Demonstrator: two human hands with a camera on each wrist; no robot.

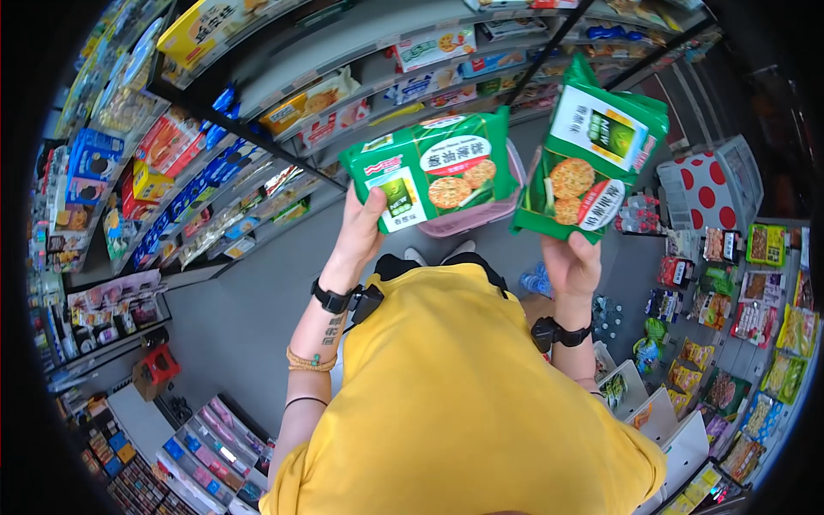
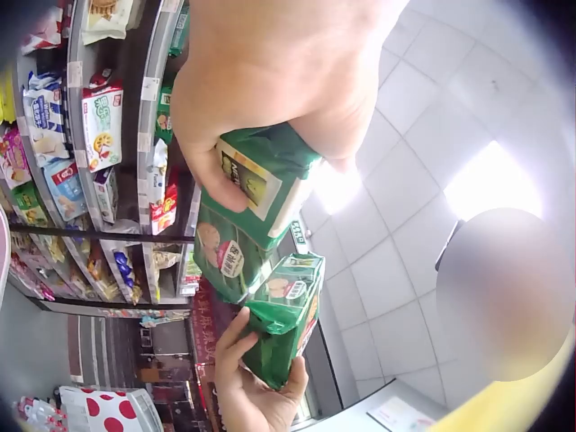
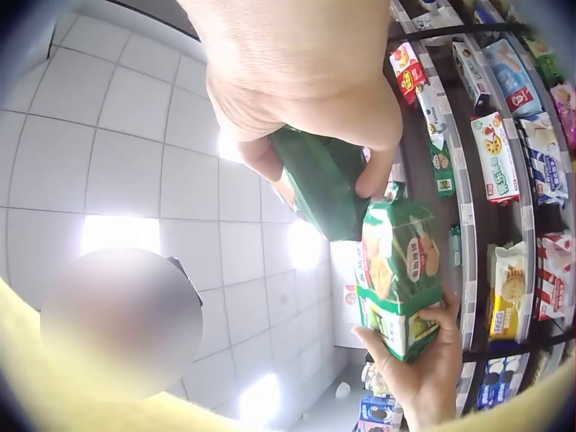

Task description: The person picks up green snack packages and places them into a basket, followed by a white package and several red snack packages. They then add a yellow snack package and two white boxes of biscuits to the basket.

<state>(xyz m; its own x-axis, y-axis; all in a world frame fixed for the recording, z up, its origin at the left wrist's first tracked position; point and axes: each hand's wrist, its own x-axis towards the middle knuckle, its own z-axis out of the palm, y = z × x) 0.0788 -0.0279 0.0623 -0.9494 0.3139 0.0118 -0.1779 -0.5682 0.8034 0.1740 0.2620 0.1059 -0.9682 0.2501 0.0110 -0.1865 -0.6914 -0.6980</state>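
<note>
Just ahead of the yellow shirt, a smooth cloth with soft folds, two brick-shaped packs of glossy, crinkled green film are held up, one in each hand. The left hand grips the left green pack near one corner, thumb over the wrapper; the right hand clasps the right green pack at the end nearest the shirt. The hands are apart; whether the packs touch, I cannot tell. Each pack shows two round, speckled crackers. Farther ahead of the shirt sits one smooth pink tub; right-forward of it, one box with round red spots. One beaded bracelet rings the forearm left of the shirt, and two black wristbands, one per arm, flank its front edge.
</note>
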